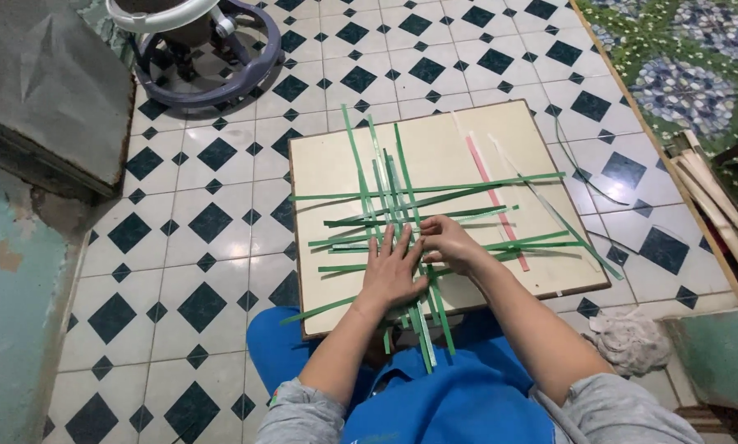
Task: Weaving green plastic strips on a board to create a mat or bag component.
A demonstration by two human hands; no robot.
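A square board [500,144] lies flat on the tiled floor [196,222], directly in front of the seated person. Crossed strips [385,177] lie on the board, some running away from the person, others running side to side over them; several near ends overhang the board's near edge. The left hand [392,271] rests flat on the strips near that edge. The right hand [448,244] lies just beside it, to the right, touching the strips. Behind the board, to the left, stands a wheeled ring frame [196,49]. A crumpled cloth [628,337] lies right of the board's near corner. Slats [714,205] lie further right.
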